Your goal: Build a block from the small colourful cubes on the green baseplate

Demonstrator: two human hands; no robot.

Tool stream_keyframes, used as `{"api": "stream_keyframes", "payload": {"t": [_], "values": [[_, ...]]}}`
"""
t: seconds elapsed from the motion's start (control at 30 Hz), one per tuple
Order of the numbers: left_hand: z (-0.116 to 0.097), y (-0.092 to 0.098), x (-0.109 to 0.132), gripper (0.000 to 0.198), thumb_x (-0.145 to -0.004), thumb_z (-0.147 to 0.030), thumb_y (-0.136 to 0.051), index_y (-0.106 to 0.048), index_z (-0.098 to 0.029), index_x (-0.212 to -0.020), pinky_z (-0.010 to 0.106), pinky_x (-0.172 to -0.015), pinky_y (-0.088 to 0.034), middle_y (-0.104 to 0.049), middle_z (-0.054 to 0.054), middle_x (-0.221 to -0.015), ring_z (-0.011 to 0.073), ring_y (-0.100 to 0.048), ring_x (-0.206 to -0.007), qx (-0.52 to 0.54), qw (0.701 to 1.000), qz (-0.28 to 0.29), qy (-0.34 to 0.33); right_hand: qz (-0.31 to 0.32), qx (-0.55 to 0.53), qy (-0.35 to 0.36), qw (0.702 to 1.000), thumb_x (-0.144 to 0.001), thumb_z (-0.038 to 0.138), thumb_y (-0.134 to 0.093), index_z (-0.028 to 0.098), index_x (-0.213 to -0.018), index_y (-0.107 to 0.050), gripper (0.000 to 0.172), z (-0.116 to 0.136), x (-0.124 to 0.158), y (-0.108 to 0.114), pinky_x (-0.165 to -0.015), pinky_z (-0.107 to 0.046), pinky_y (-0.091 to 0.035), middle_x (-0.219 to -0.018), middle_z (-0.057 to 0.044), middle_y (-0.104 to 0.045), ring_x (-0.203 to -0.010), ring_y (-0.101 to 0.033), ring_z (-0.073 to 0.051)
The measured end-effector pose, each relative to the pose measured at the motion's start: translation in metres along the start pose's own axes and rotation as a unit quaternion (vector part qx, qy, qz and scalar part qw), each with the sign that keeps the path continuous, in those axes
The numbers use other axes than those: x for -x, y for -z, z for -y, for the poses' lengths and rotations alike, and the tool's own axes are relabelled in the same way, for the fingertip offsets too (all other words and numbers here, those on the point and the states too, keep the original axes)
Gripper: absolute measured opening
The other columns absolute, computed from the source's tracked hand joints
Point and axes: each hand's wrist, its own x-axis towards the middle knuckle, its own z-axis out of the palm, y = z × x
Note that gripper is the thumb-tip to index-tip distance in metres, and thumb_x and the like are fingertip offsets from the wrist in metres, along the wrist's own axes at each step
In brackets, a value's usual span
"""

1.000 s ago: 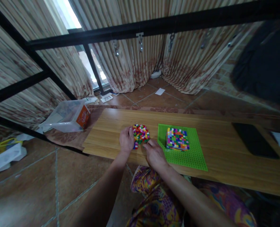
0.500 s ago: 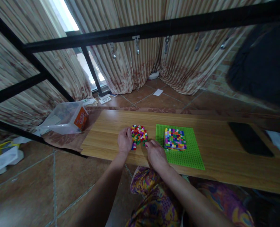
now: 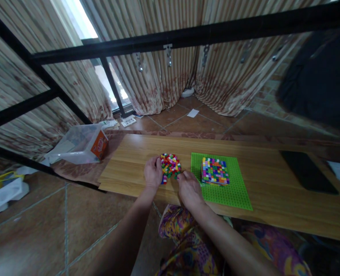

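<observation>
A pile of small loose bricks in many colours point(image 3: 170, 165) lies on the wooden board point(image 3: 267, 191). My left hand point(image 3: 153, 172) rests against the pile's left edge with its fingers curled. On the pile's near right edge, my right hand point(image 3: 188, 187) has its fingers bent down onto the bricks; what they pinch is hidden. To the right lies a green baseplate point(image 3: 233, 191), and on it stands a flat square block of many-coloured bricks point(image 3: 214, 170).
A black flat object point(image 3: 306, 171) lies at the board's right end. A clear plastic box with an orange carton point(image 3: 80, 143) sits on the floor at left. Black metal bars point(image 3: 187, 36) cross overhead. Curtains hang behind.
Both hands stay at the brick pile. My right hand has shifted slightly, its fingers working at the pile's near edge. The camera has moved a little.
</observation>
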Motion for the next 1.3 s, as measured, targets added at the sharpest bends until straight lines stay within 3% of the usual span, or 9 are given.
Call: {"api": "stream_keyframes", "payload": {"t": [0.3, 0.53, 0.7, 0.87, 1.0, 1.17, 1.3], "values": [[-0.001, -0.001, 0.000, 0.033, -0.093, -0.033, -0.039, -0.068, -0.017, -0.094, 0.034, -0.084, -0.047, -0.070, 0.009, -0.093, 0.0202, -0.062, -0.088, 0.006, 1.000, -0.006, 0.005, 0.000, -0.011, -0.009, 1.000, -0.092, 0.011, -0.040, 0.018, -0.086, -0.065, 0.027, -0.003, -0.001, -0.008, -0.078, -0.027, -0.040, -0.088, -0.007, -0.062, -0.085, -0.055, -0.019], [-0.001, 0.000, 0.000, 0.034, -0.093, -0.033, -0.038, -0.068, -0.018, -0.092, 0.032, -0.082, -0.047, -0.070, 0.008, -0.091, 0.0195, -0.063, -0.086, 0.008, 1.000, -0.001, 0.007, -0.038, -0.047, -0.010, 0.998, -0.094, 0.017, -0.041, 0.018, -0.097, -0.063, 0.022, -0.005, -0.001, -0.010, -0.079, -0.029, -0.043, -0.091, -0.007, -0.063, -0.087, -0.057, -0.020], [-0.003, 0.000, 0.000, 0.035, -0.093, -0.034, -0.038, -0.068, -0.018, -0.091, 0.033, -0.082, -0.047, -0.070, 0.008, -0.090, 0.0201, -0.063, -0.085, 0.006, 1.000, 0.001, 0.015, -0.067, -0.100, 0.017, 0.993, -0.094, 0.016, -0.037, 0.020, -0.098, -0.063, 0.026, -0.007, 0.004, 0.002, -0.075, -0.031, -0.044, -0.089, -0.007, -0.061, -0.083, -0.057, -0.020], [-0.003, 0.004, 0.000, 0.035, -0.091, -0.038, -0.040, -0.068, -0.018, -0.093, 0.033, -0.084, -0.047, -0.070, 0.007, -0.093, 0.0202, -0.063, -0.088, 0.041, 0.998, -0.009, 0.036, 0.012, -0.241, 0.110, 0.964, -0.094, 0.019, -0.043, 0.022, -0.089, -0.065, 0.023, 0.010, 0.028, 0.018, -0.074, -0.028, -0.043, -0.085, -0.004, -0.058, -0.083, -0.057, -0.017], [-0.002, 0.008, 0.002, 0.036, -0.090, -0.041, -0.042, -0.068, -0.017, -0.097, 0.033, -0.086, -0.047, -0.070, 0.006, -0.094, 0.0197, -0.063, -0.091, 0.096, 0.993, -0.032, 0.054, 0.085, -0.298, 0.149, 0.939, -0.091, 0.016, -0.048, 0.020, -0.079, -0.065, 0.020, 0.024, 0.043, 0.010, -0.070, -0.025, -0.040, -0.077, 0.000, -0.057, -0.076, -0.055, -0.013], [-0.003, 0.011, 0.002, 0.036, -0.089, -0.042, -0.042, -0.066, -0.017, -0.099, 0.033, -0.089, -0.047, -0.069, 0.007, -0.098, 0.0198, -0.062, -0.095, 0.151, 0.987, -0.012, 0.057, 0.066, -0.256, 0.187, 0.946, -0.090, 0.015, -0.050, 0.019, -0.072, -0.062, 0.022, 0.023, 0.027, -0.003, -0.070, -0.026, -0.039, -0.077, 0.000, -0.057, -0.078, -0.053, -0.014], [-0.005, 0.012, 0.004, 0.035, -0.087, -0.041, -0.045, -0.065, -0.017, -0.103, 0.034, -0.095, -0.045, -0.068, 0.007, -0.107, 0.0203, -0.061, -0.103, 0.204, 0.977, 0.015, 0.066, 0.027, -0.227, 0.137, 0.964, -0.091, 0.016, -0.048, 0.018, -0.074, -0.063, 0.023, 0.011, 0.004, 0.001, -0.076, -0.028, -0.041, -0.082, -0.003, -0.059, -0.084, -0.054, -0.016]]}}
